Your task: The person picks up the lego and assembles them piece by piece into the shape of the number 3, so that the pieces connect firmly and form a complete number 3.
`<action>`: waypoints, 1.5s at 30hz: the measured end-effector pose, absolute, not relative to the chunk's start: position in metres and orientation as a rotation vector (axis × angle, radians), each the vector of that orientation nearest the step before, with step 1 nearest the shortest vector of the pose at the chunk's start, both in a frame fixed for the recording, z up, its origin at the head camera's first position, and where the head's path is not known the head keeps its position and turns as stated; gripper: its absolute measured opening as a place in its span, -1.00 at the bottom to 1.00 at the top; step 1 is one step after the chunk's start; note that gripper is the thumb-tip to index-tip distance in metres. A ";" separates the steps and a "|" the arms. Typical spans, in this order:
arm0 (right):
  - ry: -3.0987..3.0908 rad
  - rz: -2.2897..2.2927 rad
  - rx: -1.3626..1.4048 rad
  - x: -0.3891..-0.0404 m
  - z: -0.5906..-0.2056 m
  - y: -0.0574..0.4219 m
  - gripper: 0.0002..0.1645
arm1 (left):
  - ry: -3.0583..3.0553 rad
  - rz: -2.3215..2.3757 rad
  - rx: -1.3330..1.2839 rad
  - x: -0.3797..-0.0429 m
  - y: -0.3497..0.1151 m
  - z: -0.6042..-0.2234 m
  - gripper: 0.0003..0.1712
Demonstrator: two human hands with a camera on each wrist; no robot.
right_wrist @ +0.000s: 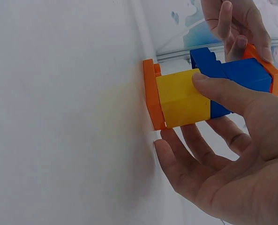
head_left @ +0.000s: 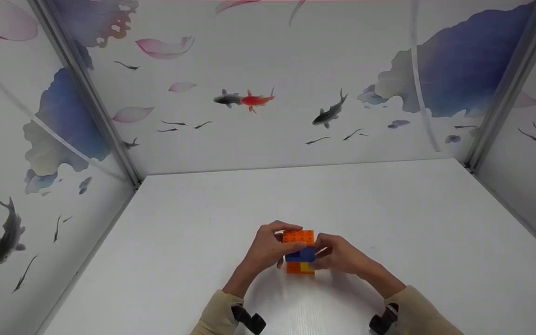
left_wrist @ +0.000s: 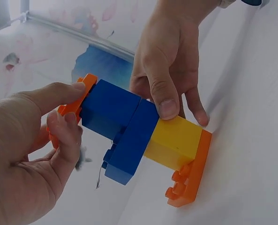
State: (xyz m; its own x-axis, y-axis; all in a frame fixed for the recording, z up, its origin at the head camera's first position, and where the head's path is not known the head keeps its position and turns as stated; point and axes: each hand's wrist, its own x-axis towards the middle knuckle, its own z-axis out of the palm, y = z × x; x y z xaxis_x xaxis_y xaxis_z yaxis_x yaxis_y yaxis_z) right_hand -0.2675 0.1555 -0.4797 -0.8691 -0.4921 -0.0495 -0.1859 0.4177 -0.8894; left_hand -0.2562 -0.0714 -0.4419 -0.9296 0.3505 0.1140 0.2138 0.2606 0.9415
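Note:
A stack of toy building bricks stands upright on the white table between both hands. At its foot is an orange plate (left_wrist: 197,173), studs showing on one side. On that sits a yellow brick (right_wrist: 183,101), then a blue brick (left_wrist: 129,152) jutting out sideways, then another blue brick (left_wrist: 108,108). An orange studded brick (head_left: 298,236) tops the stack. My left hand (head_left: 268,249) pinches this top brick between thumb and fingers. Lower down, my right hand (head_left: 340,255) grips the stack from the right, thumb on the yellow brick and fingers around the opposite side.
The white tabletop (head_left: 193,260) spreads around the stack. A back wall (head_left: 277,139) with painted fish and petals encloses it, along with side walls and grey metal corner posts (head_left: 91,93). Dark wrist devices (head_left: 249,320) sit at both sleeves.

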 end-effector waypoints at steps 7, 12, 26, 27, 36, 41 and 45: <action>2.356 -1.437 -0.568 -0.268 -0.478 0.155 -0.66 | 2.402 1.773 0.501 -0.256 -0.070 -0.440 -0.61; 2.352 -1.437 -0.565 -0.268 -0.479 0.155 -0.67 | 2.397 1.777 0.509 -0.255 -0.070 -0.438 -0.63; 2.359 -1.436 -0.546 -0.268 -0.477 0.155 -0.64 | 2.440 1.686 0.512 -0.259 -0.069 -0.431 -0.65; 2.357 -1.439 -0.548 -0.268 -0.478 0.155 -0.63 | 2.442 1.678 0.509 -0.259 -0.068 -0.431 -0.66; 2.342 -1.452 -0.562 -0.267 -0.478 0.154 -0.67 | 2.447 1.646 0.488 -0.260 -0.070 -0.429 -0.66; 2.341 -1.448 -0.564 -0.267 -0.478 0.155 -0.66 | 2.456 1.634 0.469 -0.260 -0.069 -0.428 -0.66; 2.332 -1.456 -0.575 -0.267 -0.478 0.156 -0.64 | 2.452 1.631 0.461 -0.259 -0.068 -0.428 -0.67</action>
